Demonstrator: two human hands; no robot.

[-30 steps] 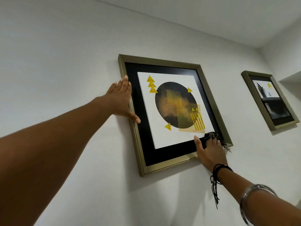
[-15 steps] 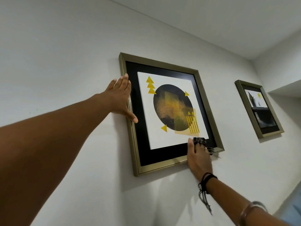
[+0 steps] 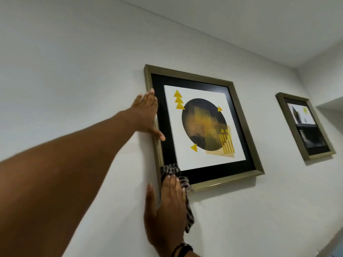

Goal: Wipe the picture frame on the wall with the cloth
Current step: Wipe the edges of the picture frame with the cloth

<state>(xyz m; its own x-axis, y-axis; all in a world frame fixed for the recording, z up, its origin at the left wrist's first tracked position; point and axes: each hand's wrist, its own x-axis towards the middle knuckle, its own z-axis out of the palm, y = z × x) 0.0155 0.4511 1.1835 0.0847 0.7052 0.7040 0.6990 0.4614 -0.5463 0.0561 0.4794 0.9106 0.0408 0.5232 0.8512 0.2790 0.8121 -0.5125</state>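
Observation:
A gold-edged picture frame (image 3: 239,115) hangs on the white wall, with a black mat and a print of a dark circle and yellow triangles. My left hand (image 3: 146,115) lies flat against the frame's left edge, fingers straight, thumb on the black mat. My right hand (image 3: 167,204) presses a dark striped cloth (image 3: 170,170) against the frame's lower left corner. The palm covers most of the cloth. One end bunches above my fingertips and another end hangs down past the right side of my hand.
A second, smaller gold-framed picture (image 3: 306,127) hangs further right on the same wall. A side wall meets this wall at the far right, with a recess (image 3: 332,106) in it. The ceiling (image 3: 241,25) runs above.
My right hand has slid the cloth left along the bottom of the frame, from the lower right corner to the lower left corner. My left hand has stayed on the left edge.

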